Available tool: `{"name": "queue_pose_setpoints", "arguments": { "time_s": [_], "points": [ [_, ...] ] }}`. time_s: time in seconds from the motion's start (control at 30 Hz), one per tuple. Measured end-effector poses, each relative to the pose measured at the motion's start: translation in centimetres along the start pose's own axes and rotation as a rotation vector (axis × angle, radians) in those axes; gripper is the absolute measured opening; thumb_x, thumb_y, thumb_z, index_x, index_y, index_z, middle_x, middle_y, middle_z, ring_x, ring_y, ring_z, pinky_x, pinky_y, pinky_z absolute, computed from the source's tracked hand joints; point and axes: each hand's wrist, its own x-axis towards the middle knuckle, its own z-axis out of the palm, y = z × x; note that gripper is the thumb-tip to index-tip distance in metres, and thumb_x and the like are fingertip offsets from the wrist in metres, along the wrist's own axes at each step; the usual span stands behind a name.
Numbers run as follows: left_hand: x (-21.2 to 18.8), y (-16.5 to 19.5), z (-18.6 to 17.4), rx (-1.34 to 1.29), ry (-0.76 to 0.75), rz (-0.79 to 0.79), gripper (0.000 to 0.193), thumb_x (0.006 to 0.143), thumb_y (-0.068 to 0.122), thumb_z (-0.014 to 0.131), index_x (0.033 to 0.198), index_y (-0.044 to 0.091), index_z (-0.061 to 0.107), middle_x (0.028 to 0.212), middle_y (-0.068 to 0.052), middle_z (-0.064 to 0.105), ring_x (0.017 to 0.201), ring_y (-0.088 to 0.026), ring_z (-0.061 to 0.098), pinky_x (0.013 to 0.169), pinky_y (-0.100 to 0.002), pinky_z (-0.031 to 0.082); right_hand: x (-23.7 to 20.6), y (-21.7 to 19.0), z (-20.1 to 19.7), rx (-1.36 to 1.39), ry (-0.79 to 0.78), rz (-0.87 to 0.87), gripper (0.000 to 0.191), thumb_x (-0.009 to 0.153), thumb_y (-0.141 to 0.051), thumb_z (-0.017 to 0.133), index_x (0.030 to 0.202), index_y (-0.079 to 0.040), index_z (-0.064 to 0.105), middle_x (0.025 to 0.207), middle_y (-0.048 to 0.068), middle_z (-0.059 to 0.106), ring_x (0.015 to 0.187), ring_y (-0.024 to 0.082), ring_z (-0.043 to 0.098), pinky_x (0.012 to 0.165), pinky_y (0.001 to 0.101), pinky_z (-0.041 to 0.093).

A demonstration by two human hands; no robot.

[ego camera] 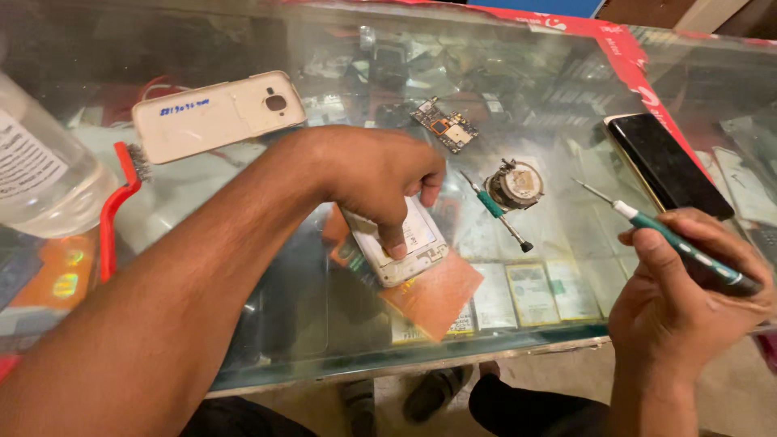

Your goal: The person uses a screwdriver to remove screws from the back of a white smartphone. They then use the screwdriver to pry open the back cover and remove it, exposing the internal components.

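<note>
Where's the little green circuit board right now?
In the head view, the circuit board lies on the glass counter toward the far edge, beyond the left hand, right of the white back cover.

Beyond the left hand lie a white phone back cover (217,114) and a small circuit board (444,125). Between the hands rest a spare screwdriver (497,212) and a round speaker part (515,184). A black phone (667,165) lies above the right hand; a red brush (119,202) and clear bottle (40,174) sit far left.

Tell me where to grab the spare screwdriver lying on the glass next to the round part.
Grip the teal handle at mid-shaft, coming from above with fingers across it. The screwdriver lies flat and slanted on the glass counter, with the round part close on its right.
</note>
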Motion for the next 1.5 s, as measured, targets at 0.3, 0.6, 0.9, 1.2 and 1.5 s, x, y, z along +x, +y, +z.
{"name": "queue_pose_setpoints", "arguments": {
  "time_s": [0.3, 0.6, 0.9, 1.2, 1.5],
  "points": [
    [1.2, 3.1, -0.8, -0.091, -0.068, -0.173, 0.068, 0.060, 0.016, 0.096, 0.117, 0.012, 0.061, 0.109, -0.005, 0.061, 0.082, -0.024, 0.072, 0.059, -0.040, 0.061, 0.9, -0.2, 0.1, -0.146, 0.139, 0.164, 0.016, 0.102, -0.004, 0.074, 0.107, 0.011, 0.071, 0.089, 0.018, 0.071, 0.074, 0.025, 0.072, 0.070, 0.0389, 0.064],
    [1.9, 2.8, 0.1, -0.133, -0.122, -0.229, 0.062, 0.062, 0.012, 0.095, 0.113, 0.009, 0.060, 0.107, -0.004, 0.061, 0.083, -0.023, 0.073, 0.059, -0.038, 0.063, 1.4, -1.7, 0.2, -0.419, 0.073, 0.262, 0.018, 0.090, 0.004, 0.071, 0.105, 0.014, 0.071, 0.088, 0.018, 0.073, 0.078, 0.024, 0.076, 0.077, 0.0314, 0.062],
    [1.3, 3.1, -0.3, -0.137, -0.115, -0.213, 0.068, 0.062, 0.013, 0.095, 0.120, 0.012, 0.060, 0.109, -0.003, 0.060, 0.087, -0.023, 0.072, 0.059, -0.039, 0.064, 1.5, -2.1, 1.3, -0.383, 0.049, 0.272, 0.017, 0.095, 0.004, 0.072, 0.110, 0.012, 0.072, 0.093, 0.017, 0.074, 0.081, 0.022, 0.075, 0.077, 0.0288, 0.063],
    [0.7, 3.4, -0.6, -0.165, -0.103, -0.199, 0.062, 0.062, 0.012, 0.094, 0.113, 0.008, 0.059, 0.110, -0.006, 0.061, 0.081, -0.025, 0.074, 0.055, -0.039, 0.063, 1.5, -2.2, 1.4, -0.458, -0.083, 0.282, 0.023, 0.093, 0.003, 0.064, 0.114, 0.010, 0.072, 0.097, 0.017, 0.076, 0.090, 0.023, 0.079, 0.083, 0.0275, 0.061],
    [0.9, 2.7, -0.5, -0.078, -0.060, -0.113, 0.069, 0.056, 0.019, 0.097, 0.115, 0.011, 0.062, 0.108, -0.007, 0.064, 0.090, -0.025, 0.071, 0.062, -0.040, 0.062, 1.4, -2.4, 1.9, -0.514, -0.120, 0.260, 0.021, 0.096, 0.002, 0.068, 0.116, 0.007, 0.072, 0.101, 0.015, 0.076, 0.092, 0.019, 0.076, 0.079, 0.0253, 0.060]
  ]
}}
